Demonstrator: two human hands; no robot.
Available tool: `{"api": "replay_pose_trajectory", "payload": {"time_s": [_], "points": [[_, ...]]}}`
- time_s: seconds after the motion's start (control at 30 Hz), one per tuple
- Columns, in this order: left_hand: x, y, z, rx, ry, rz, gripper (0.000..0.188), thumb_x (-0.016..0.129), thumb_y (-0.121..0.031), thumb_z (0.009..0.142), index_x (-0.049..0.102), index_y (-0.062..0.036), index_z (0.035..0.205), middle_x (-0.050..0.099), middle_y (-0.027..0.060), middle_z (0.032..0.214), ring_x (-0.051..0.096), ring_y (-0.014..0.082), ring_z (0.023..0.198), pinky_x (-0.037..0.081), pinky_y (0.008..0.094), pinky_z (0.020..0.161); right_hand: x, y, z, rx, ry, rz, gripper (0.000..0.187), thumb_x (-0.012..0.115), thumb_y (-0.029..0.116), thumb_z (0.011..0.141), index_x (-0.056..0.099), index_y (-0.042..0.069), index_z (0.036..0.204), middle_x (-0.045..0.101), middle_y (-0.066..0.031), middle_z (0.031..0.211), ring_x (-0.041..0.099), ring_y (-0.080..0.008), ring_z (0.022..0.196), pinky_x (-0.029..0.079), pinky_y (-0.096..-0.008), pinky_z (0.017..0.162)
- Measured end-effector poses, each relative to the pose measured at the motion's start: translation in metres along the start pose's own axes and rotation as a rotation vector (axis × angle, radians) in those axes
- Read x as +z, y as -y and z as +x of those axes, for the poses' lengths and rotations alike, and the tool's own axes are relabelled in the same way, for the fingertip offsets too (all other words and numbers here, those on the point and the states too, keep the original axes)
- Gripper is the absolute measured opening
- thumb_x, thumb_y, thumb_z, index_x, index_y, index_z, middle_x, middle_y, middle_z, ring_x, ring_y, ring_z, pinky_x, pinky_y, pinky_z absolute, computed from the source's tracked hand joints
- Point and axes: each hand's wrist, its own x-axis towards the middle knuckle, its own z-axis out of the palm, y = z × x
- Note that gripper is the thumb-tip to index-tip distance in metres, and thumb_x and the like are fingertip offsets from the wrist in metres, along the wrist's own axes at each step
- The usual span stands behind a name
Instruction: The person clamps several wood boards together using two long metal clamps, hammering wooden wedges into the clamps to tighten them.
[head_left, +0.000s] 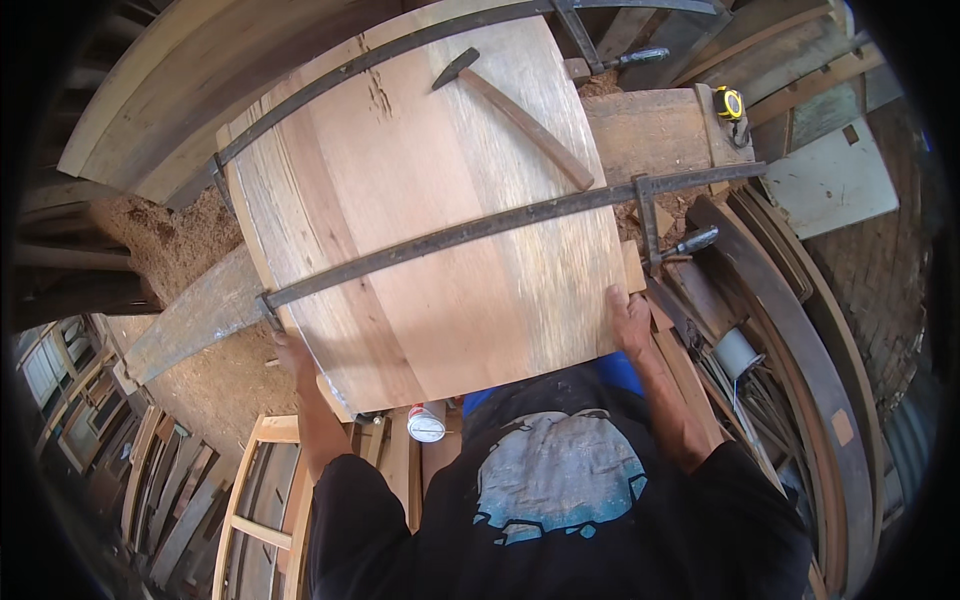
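Note:
A wide panel of glued wooden boards (400, 180) lies before me. Across it run two dark metal bar clamps, the near clamp (450, 240) and the far clamp (382, 57). On its top rests a hammer (530, 130), head toward the far side. My left hand (293, 360) is closed on the panel's left edge near the clamp's jaw, its fingers partly hidden underneath. At the right edge, my right hand (630, 318) grips the near corner, thumb on top, beside a small wood block (633, 266).
A yellow tape measure (729, 102) sits on a bench board at the far right. Curved planks (800, 350) and a white cup (737, 354) lie to the right. Sawdust (180, 240) covers the left. Near my body are a white can (426, 424) and a wooden frame (262, 530).

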Motion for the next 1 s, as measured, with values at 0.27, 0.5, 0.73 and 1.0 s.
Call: {"api": "replay_pose_trajectory", "payload": {"time_s": [0.27, 0.5, 0.73, 1.0], "points": [[0.011, -0.009, -0.011, -0.123, -0.044, -0.069, 0.064, 0.028, -0.046, 0.1, 0.05, 0.0072, 0.129, 0.054, 0.0341, 0.125, 0.053, 0.0503, 0.113, 0.042, 0.0538, 0.095, -0.037, -0.025, 0.018, 0.128, 0.049, 0.229, 0.045, 0.058, 0.037, 0.096, 0.056, -0.008, 0.106, 0.061, -0.0125, 0.091, 0.057, -0.0165, 0.081, 0.047, -0.0349, 0.071], [0.024, 0.06, 0.01, -0.027, 0.021, -0.324, 0.054, 0.038, -0.041, 0.098, 0.057, 0.0085, 0.109, 0.062, 0.034, 0.105, 0.059, 0.0479, 0.099, 0.044, 0.0543, 0.085, -0.092, 0.133, 0.083, -0.243, -0.084, -0.236, 0.055, 0.058, 0.027, 0.095, 0.041, -0.003, 0.138, 0.055, -0.0238, 0.124, 0.054, -0.0335, 0.115, 0.04, -0.0408, 0.1], [0.017, 0.011, 0.005, 0.005, 0.101, -0.056, 0.059, 0.031, -0.045, 0.103, 0.057, 0.0068, 0.116, 0.064, 0.027, 0.105, 0.06, 0.0381, 0.1, 0.044, 0.0451, 0.088, -0.049, 0.125, 0.124, -0.254, 0.085, 0.131, 0.055, 0.059, 0.023, 0.096, 0.041, 0.002, 0.143, 0.058, -0.0106, 0.104, 0.053, -0.0135, 0.082, 0.045, -0.0258, 0.074], [-0.01, -0.01, -0.004, -0.042, 0.178, -0.24, 0.064, 0.029, -0.047, 0.102, 0.047, 0.007, 0.132, 0.05, 0.0347, 0.131, 0.047, 0.0456, 0.125, 0.04, 0.0465, 0.099, -0.042, 0.142, 0.134, -0.214, 0.071, 0.101, 0.047, 0.055, 0.011, 0.094, 0.046, 0.009, 0.14, 0.054, -0.0055, 0.095, 0.045, -0.0097, 0.069, 0.041, -0.0246, 0.059]]}}
